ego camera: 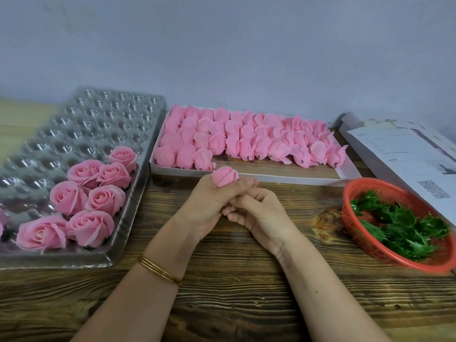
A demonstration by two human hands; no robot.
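My left hand grips a pink rose bud, which pokes up above my thumb. My right hand curls against it; I cannot tell whether it pinches anything. Just beyond is the box of buds. A plastic tray of open roses is to the left, and a red basket of leaves to the right.

The person's 2 forearms showed uncovered from the bottom edge of the view up to the left hand and the right hand. A close stack of thin, gold-coloured bangles ringed the left wrist as 1 narrow, shiny band. The right forearm bore 1 small dark mole.
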